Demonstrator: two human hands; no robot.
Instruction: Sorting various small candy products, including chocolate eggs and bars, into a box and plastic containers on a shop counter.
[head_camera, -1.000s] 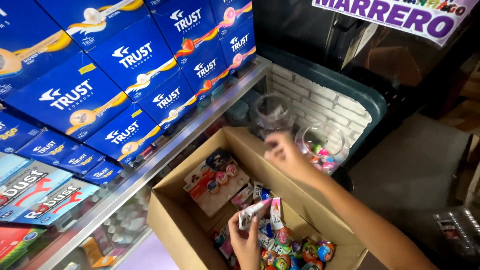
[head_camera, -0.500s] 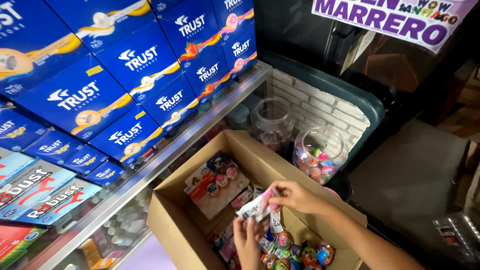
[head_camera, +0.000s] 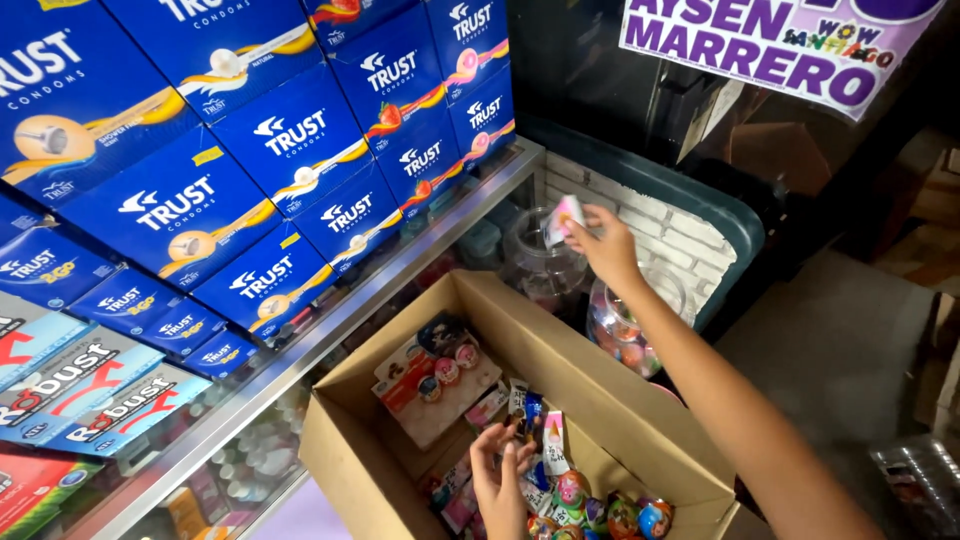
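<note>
R hand (head_camera: 603, 243) is raised at about 1 o'clock of the frame centre, fingers pinched on a small pink-and-white packet (head_camera: 563, 220), held just over the mouth of a clear jar (head_camera: 540, 262). A second clear jar (head_camera: 632, 330), w/ colourful round sweets inside, sits right below the wrist, at 5 o'clock from the packet. Both jars stand betw. the brown cardboard box (head_camera: 560, 345) and a white brick-pattern wall (head_camera: 690, 240) w/ a dark teal rim on top.

L hand (head_camera: 500, 480) is down in the box at 6 o'clock, fingers spread and loosely curled over the pile, not gripping anything; fingertips touch or hover just over small packets (head_camera: 545, 440) — can't tell which. At 3–4 o'clock from it lie round foil-wrapped balls (head_camera: 610, 510) in mixed colours. At 11 o'clock from L hand, a flat display card (head_camera: 435, 375) w/ round items leans vs. the box's far-left wall.

Outward: metal shelf edge (head_camera: 380, 290) runs diagonally at 10 o'clock of the box; above it, rows of blue boxes (head_camera: 250, 200) stacked tilted. Red-and-blue boxes (head_camera: 70, 390) at 9 o'clock. A purple-lettered poster (head_camera: 780, 50) hangs at 1 o'clock, top R.
</note>
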